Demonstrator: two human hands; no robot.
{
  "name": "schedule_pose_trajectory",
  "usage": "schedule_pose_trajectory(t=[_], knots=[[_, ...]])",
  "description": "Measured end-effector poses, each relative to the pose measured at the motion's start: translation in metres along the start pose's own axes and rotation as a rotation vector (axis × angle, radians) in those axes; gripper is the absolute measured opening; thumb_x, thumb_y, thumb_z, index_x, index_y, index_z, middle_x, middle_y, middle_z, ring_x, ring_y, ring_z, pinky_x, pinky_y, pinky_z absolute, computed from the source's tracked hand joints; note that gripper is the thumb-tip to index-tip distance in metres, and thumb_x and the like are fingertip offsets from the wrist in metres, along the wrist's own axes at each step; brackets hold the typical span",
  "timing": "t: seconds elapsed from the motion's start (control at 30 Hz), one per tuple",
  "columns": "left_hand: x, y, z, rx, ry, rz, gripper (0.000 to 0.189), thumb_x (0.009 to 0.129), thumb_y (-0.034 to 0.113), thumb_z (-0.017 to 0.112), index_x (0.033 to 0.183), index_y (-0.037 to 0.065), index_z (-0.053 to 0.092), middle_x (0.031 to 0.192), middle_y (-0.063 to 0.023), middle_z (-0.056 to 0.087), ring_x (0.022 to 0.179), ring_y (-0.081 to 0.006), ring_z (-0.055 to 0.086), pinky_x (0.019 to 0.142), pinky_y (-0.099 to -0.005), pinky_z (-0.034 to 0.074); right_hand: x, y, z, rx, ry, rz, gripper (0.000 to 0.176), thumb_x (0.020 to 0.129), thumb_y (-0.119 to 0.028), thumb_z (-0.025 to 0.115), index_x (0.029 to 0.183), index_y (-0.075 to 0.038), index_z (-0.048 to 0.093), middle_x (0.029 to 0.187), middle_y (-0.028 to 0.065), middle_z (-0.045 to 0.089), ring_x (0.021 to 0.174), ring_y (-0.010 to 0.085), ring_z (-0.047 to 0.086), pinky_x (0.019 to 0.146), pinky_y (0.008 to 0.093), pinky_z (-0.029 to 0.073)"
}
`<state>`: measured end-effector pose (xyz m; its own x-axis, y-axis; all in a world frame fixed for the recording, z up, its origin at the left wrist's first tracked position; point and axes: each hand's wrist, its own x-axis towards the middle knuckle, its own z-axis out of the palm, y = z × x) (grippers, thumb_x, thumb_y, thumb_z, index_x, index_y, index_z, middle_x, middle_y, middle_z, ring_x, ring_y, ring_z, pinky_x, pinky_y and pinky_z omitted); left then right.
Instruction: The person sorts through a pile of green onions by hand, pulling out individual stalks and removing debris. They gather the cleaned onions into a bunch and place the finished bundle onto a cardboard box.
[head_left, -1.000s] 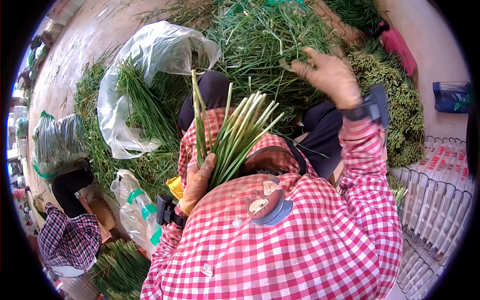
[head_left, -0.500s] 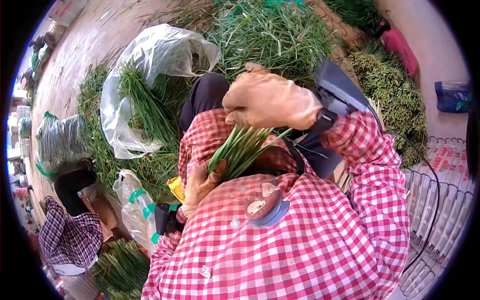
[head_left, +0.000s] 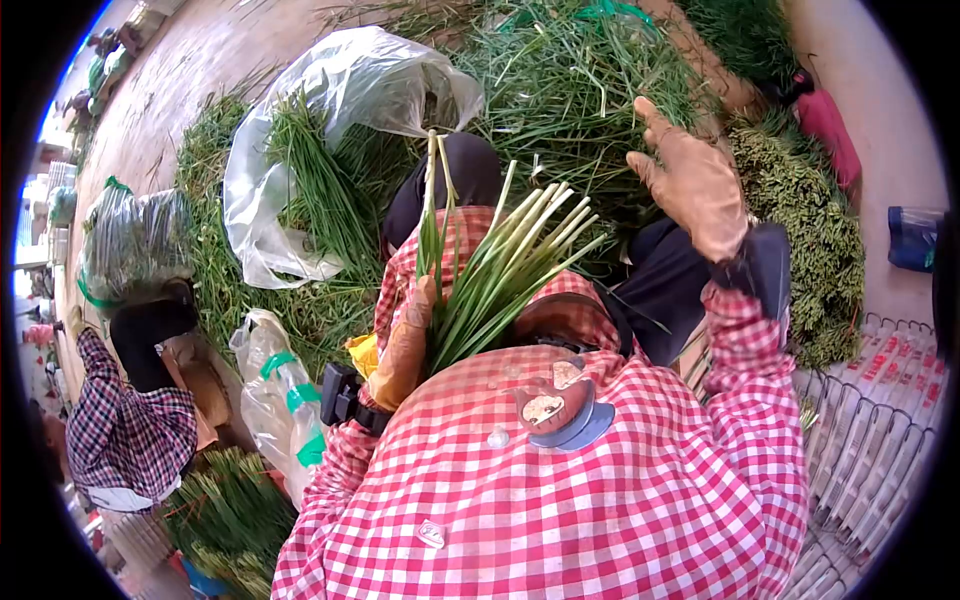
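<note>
In a tan glove, my left hand (head_left: 403, 345) is closed around a bunch of green stalks (head_left: 500, 280) with pale cut ends. The stalks fan out up and to the right over my lap, and a couple of them stand apart, pointing straight up. My right hand (head_left: 692, 185), gloved too, is held out to the right with thumb and fingers apart and nothing in it. Beneath and beyond it spreads a big heap of loose green stalks and leaves (head_left: 570, 90).
A clear plastic bag (head_left: 250, 190) with greens lies ahead left. Bundled greens (head_left: 140, 240) and a person in a checked shirt (head_left: 130, 420) are at far left. At right are a pile of short-cut stalks (head_left: 795, 230) and crates (head_left: 870, 420).
My right hand has swung away from the stalks, out to the right, and its fingers have spread. The pale ends now show, fanned out in my left hand.
</note>
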<state>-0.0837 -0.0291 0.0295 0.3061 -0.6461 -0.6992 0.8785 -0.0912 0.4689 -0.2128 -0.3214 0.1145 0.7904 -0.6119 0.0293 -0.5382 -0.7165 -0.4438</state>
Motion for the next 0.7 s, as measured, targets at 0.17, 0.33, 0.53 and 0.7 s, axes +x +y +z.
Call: schedule_pose_trajectory(t=[0.17,0.33,0.53,0.7], knots=[[0.003,0.002,-0.010,-0.060,-0.086,-0.105,0.047,0.093,0.041,0.055,0.121,0.003,0.057,0.105,-0.0083,0.065,0.090,-0.0174,0.062,0.081,-0.0309,0.050,-0.039,-0.010,0.006,0.643,-0.752,0.305,0.036,0.093,-0.036,0.055,0.109,-0.003,0.060,0.084,0.0107,0.067,0.078,0.0273,0.064,0.071,0.0351,0.050],[0.015,0.014,-0.001,0.320,0.025,0.028,0.046,0.094,0.038,0.055,0.123,0.002,0.056,0.107,-0.0089,0.065,0.091,-0.0183,0.061,0.083,-0.0313,0.049,-0.062,-0.043,0.060,0.657,-0.768,-0.134,0.048,0.097,-0.042,0.044,0.126,-0.004,0.051,0.092,0.0122,0.066,0.084,0.0224,0.063,0.078,0.0336,0.049],[0.044,0.016,0.042,1.331,-0.083,1.041,0.049,0.088,0.011,0.057,0.134,-0.003,0.044,0.103,-0.0145,0.065,0.091,-0.0257,0.063,0.079,-0.0341,0.048,-0.039,-0.056,0.101,0.888,-0.612,0.050,0.073,0.084,-0.058,0.059,0.127,0.000,0.048,0.111,0.0198,0.062,0.106,0.0300,0.058,0.091,0.0365,0.044],[0.038,0.026,0.083,1.445,-0.183,1.072,0.065,0.084,0.009,0.059,0.140,-0.002,0.029,0.090,-0.0243,0.060,0.079,-0.0388,0.061,0.065,-0.0407,0.048,-0.008,-0.070,0.104,1.391,-0.083,0.232,0.044,0.087,-0.028,0.068,0.115,0.004,0.057,0.103,0.0122,0.065,0.095,0.0181,0.061,0.083,0.0299,0.048]])
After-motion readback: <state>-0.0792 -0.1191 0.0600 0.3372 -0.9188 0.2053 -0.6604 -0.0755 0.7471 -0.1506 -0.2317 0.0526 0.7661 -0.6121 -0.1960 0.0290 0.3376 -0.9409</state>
